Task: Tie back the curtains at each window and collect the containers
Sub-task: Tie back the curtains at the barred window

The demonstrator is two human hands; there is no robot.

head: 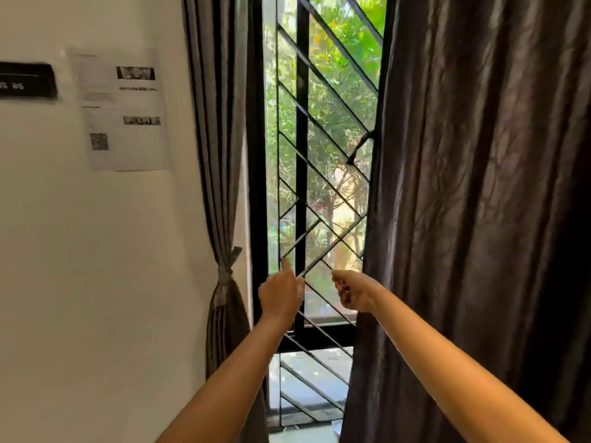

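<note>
The left curtain (217, 123) is gathered against the wall (96, 282) and bound low down with a grey tie (225, 273), whose end stands up at the knot. The right curtain (479, 187) hangs loose and covers the right part of the window. Its inner edge falls just beside the right hand (355, 294). A dark strap (359, 148) sticks out from this edge, higher up.

Between the two curtains there is the black grille (323, 100) with slanted bars, and green trees behind the glass.

Both arms reach far toward the grille. The left hand (281, 298) is seen from the back. Its index finger (287, 266) points up, close to a bar, and the other fingers are folded. I cannot tell if it touches the bar or holds anything.

The right hand has its fingers curled toward the palm, near the right curtain's edge. I cannot tell if it pinches something thin or nothing.

On the wall at the left hang a white sheet (124, 113) with a printed code and a black sign (27, 79).
</note>
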